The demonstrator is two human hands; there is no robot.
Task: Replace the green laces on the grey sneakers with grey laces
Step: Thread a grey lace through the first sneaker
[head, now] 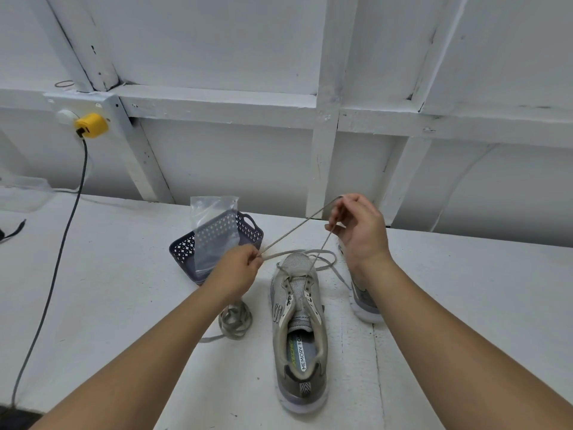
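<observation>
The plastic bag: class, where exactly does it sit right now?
In the head view the plastic bag stands in the dark basket on the white table, left of the sneaker, just beyond the left hand.

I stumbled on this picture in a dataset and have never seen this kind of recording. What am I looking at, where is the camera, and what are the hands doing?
There is no machine here. A person wears a camera on the head, looking down at their own arms over a white table. The left hand and right hand each pinch a grey lace stretched between them; it runs through the lowest eyelets of a grey sneaker lying between the arms. A second sneaker sits partly hidden behind the right arm. Another bundled lace lies under the left arm. Farther back is a dark basket holding a clear plastic bag.
</observation>
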